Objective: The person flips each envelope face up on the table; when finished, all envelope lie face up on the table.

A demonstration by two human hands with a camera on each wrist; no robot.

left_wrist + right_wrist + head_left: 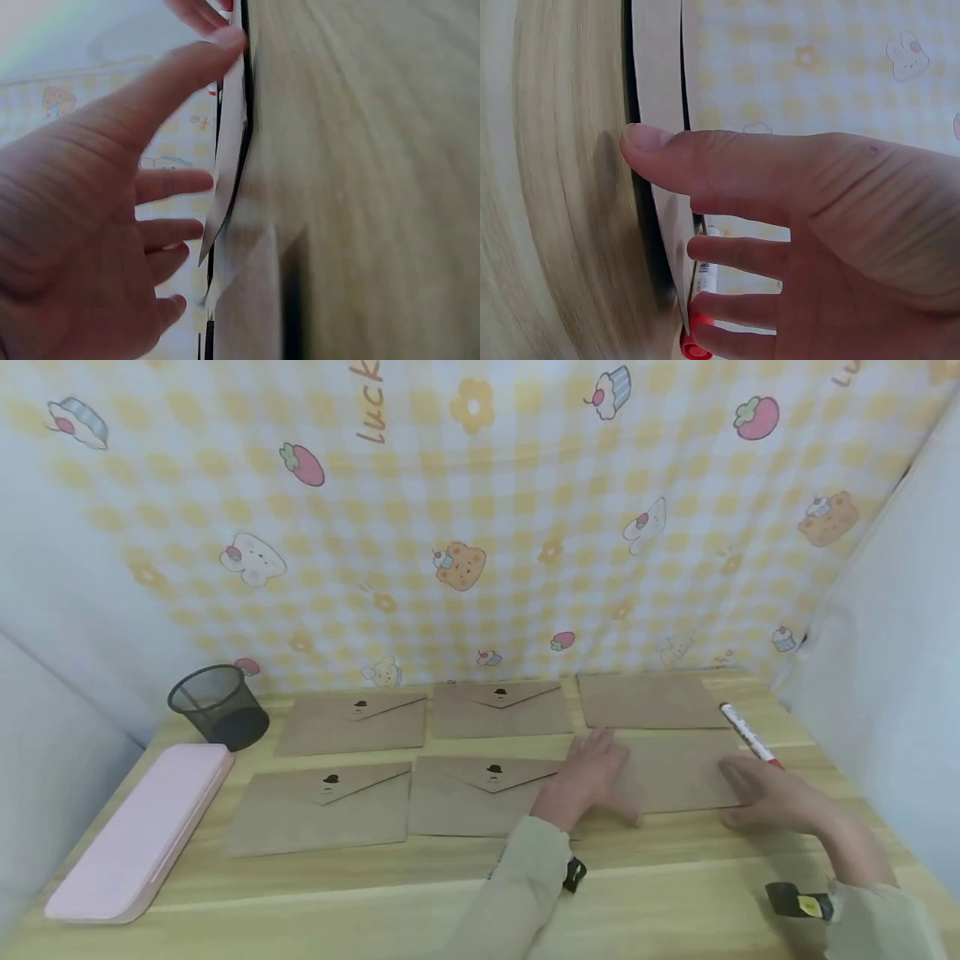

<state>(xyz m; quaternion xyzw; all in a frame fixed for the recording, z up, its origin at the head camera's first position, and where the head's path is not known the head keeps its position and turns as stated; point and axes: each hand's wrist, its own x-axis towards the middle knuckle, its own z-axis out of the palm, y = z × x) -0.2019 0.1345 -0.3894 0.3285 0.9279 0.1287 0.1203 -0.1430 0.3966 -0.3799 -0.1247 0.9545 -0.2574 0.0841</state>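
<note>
On the wooden table lies a plain brown envelope (678, 772), its flap side out of sight, between both hands. My left hand (588, 781) spreads over its left end, thumb toward the near edge and fingertips at the far left corner. At its right end, my right hand (780, 797) has its thumb near the front corner and its fingers along the side. The left wrist view shows the left fingers (172, 186) extended beside the envelope edge. In the right wrist view, the right thumb (649, 139) overlaps the envelope's near edge.
A second plain envelope (651, 702) lies behind. Several flap-up envelopes with a hat print, such as this front one (480, 806), sit in two rows leftward. A red-and-white marker (750, 735) is at the right. A black mesh pen holder (225, 706) and pink case (142, 835) stand left.
</note>
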